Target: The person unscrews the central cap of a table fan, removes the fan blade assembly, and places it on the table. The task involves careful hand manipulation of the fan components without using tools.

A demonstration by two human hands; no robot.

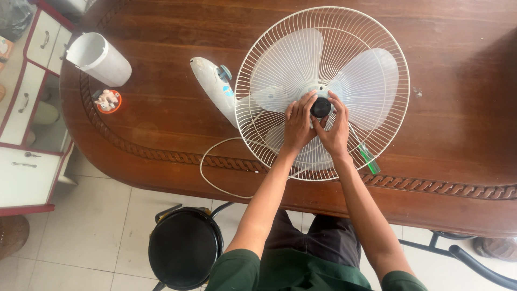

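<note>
1. I see the black blade cap [321, 107] at the centre of the fan. It sits on the hub, in the middle of the three pale translucent blades [368, 81].
2. My left hand [298, 123] is on the left side of the cap. Its fingers are bent and the fingertips touch the cap and the hub rim.
3. My right hand [335, 127] is on the right side of the cap. Its fingers curl around the cap edge. So both hands are half closed on the cap and pinch it between them.
4. The blades lie inside the white wire rear guard [280, 37], which is flat on the brown wooden table [458, 108], near the edge closest to me.
5. The white motor housing [212, 83], with a small blue knob, comes out from the left of the guard.
6. A white power cord [207, 172] makes a loop over the table edge.
7. A green-handled screwdriver [369, 158] lies under the guard wires, just right of my right wrist.
8. Farther left on the table lie a white plastic tube [99, 58] and a small orange dish [107, 101].
9. A black round stool [184, 248] stands on the tiled floor below.
</note>
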